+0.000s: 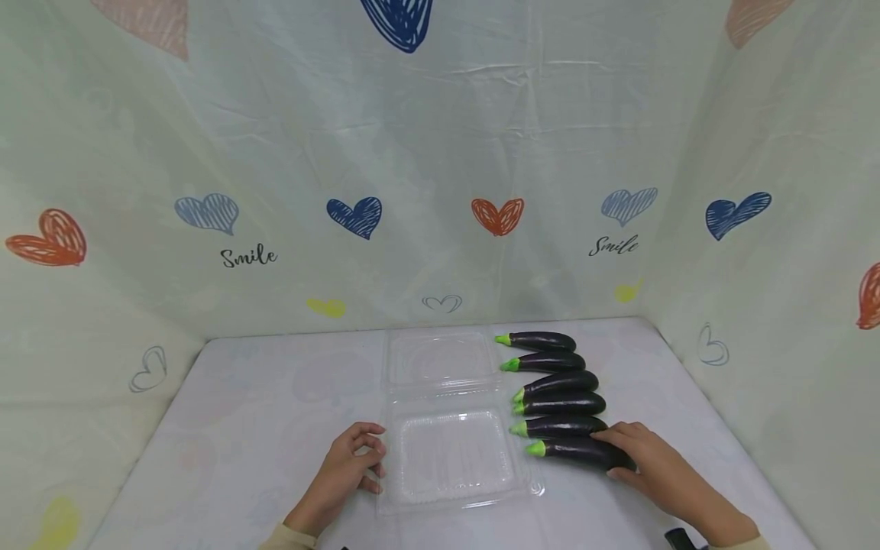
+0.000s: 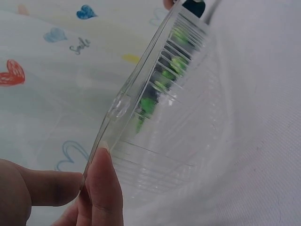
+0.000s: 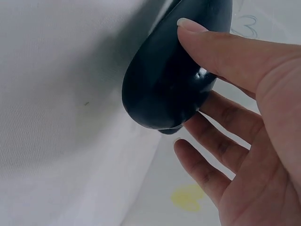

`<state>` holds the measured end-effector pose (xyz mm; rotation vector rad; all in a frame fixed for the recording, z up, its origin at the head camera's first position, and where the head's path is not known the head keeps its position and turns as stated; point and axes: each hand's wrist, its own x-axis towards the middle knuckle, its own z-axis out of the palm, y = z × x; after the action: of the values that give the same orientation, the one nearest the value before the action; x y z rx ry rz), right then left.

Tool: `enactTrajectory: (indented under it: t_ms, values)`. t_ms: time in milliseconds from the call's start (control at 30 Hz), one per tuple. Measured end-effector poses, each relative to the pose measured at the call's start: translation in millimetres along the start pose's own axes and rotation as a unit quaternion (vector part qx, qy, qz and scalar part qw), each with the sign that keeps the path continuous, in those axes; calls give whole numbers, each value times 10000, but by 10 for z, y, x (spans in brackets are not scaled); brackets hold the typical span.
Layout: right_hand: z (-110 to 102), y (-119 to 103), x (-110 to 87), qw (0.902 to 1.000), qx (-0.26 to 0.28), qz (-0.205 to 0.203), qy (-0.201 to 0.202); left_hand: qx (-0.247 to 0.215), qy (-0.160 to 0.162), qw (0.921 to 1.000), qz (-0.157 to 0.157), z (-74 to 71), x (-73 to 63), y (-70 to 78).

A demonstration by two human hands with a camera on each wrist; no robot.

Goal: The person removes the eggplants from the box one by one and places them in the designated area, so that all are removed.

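A clear plastic clamshell box (image 1: 450, 454) lies opened out on the table, its lid (image 1: 440, 359) folded back behind the tray. My left hand (image 1: 347, 462) is at the tray's left edge. In the left wrist view, its thumb and fingers (image 2: 103, 188) pinch the thin rim. To the right, several dark purple eggplants with green stem ends lie in a column. My right hand (image 1: 646, 462) grips the thick end of the nearest eggplant (image 1: 580, 451). The right wrist view shows the thumb on one side of this eggplant (image 3: 164, 84) and fingers on the other.
Behind the gripped eggplant, the other eggplants (image 1: 564, 403) lie close together, stems toward the box. A white cloth (image 1: 275, 412) covers the table. Pale curtains (image 1: 426, 260) with printed hearts enclose the back and sides. A small black object (image 1: 679, 538) shows below the right wrist.
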<state>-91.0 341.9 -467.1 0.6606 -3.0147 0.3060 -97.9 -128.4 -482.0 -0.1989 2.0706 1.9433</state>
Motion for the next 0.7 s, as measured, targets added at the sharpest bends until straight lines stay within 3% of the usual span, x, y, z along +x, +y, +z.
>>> enactTrajectory:
  t_ms: [367, 700]
  values:
    - [68, -98, 39, 9996, -175, -218, 84, -17, 78, 10000, -31, 5, -6, -3]
    - [108, -151, 78, 9993, -334, -128, 76, 5, 78, 10000, -46, 5, -10, 1]
